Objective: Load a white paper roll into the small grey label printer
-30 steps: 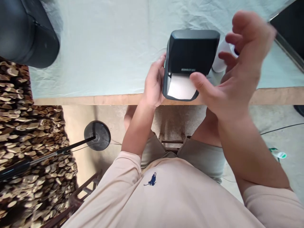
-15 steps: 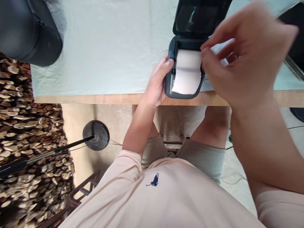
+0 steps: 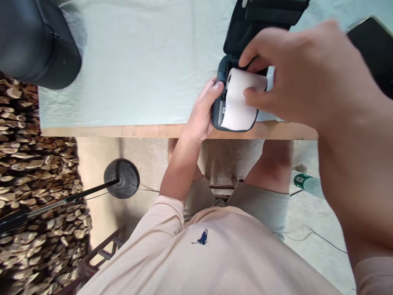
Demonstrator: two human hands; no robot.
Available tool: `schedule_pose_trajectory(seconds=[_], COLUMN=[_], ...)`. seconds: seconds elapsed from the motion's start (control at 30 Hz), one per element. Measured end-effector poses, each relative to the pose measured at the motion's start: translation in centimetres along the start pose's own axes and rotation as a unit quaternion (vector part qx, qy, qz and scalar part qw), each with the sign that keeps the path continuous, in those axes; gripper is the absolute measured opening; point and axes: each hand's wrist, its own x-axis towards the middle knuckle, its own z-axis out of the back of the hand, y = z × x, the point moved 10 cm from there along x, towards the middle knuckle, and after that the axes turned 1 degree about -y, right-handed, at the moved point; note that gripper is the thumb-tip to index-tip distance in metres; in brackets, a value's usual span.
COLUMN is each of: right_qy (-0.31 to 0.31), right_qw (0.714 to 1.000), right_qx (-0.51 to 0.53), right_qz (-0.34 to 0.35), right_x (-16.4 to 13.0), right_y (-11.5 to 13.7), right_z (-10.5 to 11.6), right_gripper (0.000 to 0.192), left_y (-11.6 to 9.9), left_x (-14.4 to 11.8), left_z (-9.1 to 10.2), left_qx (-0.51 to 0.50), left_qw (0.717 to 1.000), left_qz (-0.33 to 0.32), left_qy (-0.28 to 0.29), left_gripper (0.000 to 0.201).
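Note:
A small dark label printer (image 3: 218, 107) sits at the near edge of the table, its lid (image 3: 260, 20) swung up and open. My left hand (image 3: 201, 112) grips the printer's left side, thumb on its top corner. My right hand (image 3: 294, 78) pinches a white paper roll (image 3: 238, 88) between thumb and fingers, holding it partly raised out of the printer's bay. A loose strip of the paper hangs over the printer's front.
A pale cloth (image 3: 138, 65) covers the table, with a wooden edge (image 3: 123, 130) toward me. A dark rounded object (image 3: 33, 39) sits far left, a dark flat device (image 3: 374, 49) at right. Below are stacked wood (image 3: 33, 164), a stand base (image 3: 122, 178) and a bottle (image 3: 307, 183).
The printer's lid went from closed to fully open. My right hand moved from the front paper strip to the roll and lifted it partly out. My left hand kept its hold.

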Motion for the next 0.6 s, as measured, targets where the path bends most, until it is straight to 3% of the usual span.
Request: schedule_pose_trajectory(seconds=[0.07, 0.1, 0.13, 0.17, 0.2, 0.27, 0.33, 0.47, 0.57, 0.6], right_qy=[-0.019, -0.048, -0.054, -0.103, -0.112, -0.100, -0.192, -0.277, -0.301, -0.310], right_qw=[0.999, 0.985, 0.953, 0.903, 0.850, 0.824, 0.772, 0.770, 0.788, 0.806], right_qx=[0.047, 0.158, 0.283, 0.394, 0.482, 0.516, 0.566, 0.542, 0.514, 0.484], right_qz=[-0.004, -0.043, -0.091, -0.136, -0.180, -0.211, -0.214, -0.191, -0.159, -0.143], right_x=[-1.5, -2.4, -3.3, -4.4, -5.4, -6.9, -8.5, -10.4, -10.4, -10.3], right_y=[-0.1, -1.3, -2.8, -4.7, -6.4, -8.7, -11.4, -13.6, -13.8, -13.8], right_z=[0.9, 1.4, 1.0, 0.9, -0.3, -2.5, -2.9, -2.8, -1.4, -0.6], right_gripper=[0.036, 0.041, 0.046, 0.047, 0.045, 0.045, 0.041, 0.038, 0.039, 0.042], left_y=[-0.2, -0.3, -0.3, -0.3, -0.3, -0.3, -0.1, 0.4, 0.0, -0.1], left_x=[0.0, -0.1, -0.1, -0.1, -0.1, -0.1, -0.1, -0.1, -0.2, -0.2], left_z=[-0.4, -0.5, -0.5, -0.5, -0.5, -0.5, -0.3, 0.2, -0.1, -0.3], left_qx=[0.012, 0.017, 0.020, 0.020, 0.017, 0.000, -0.015, 0.019, 0.043, 0.044], left_qw=[0.999, 0.999, 0.999, 0.999, 0.999, 1.000, 1.000, 0.999, 0.999, 0.999], left_qz=[-0.017, -0.020, -0.021, -0.020, -0.018, -0.009, 0.008, 0.042, 0.023, 0.014], left_qy=[0.025, 0.034, 0.038, 0.038, 0.037, 0.029, 0.014, -0.014, 0.008, 0.017], left_gripper=[0.025, 0.023, 0.022, 0.022, 0.021, 0.021, 0.021, 0.023, 0.025, 0.024])
